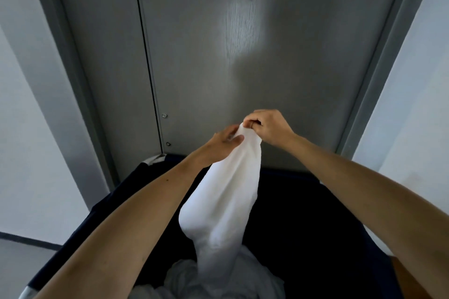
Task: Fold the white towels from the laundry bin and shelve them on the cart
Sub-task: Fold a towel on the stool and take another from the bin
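Right hand [268, 127] pinches the top corner of a white towel [222, 199], fingers [252, 124] curled on the cloth. Left hand [224, 138] holds it just below, thumb across the fabric. Towel hangs bunched into the dark laundry bin [315, 213], over more white towels [218, 281]. Grey door [243, 43] behind.

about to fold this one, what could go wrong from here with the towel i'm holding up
The towel hangs bunched like a rope with its lower end buried in the white pile in the bin; lifting further may drag other towels out. The right hand and left hand pinch only its top, close together, so it could slip or prove awkward to spread flat.
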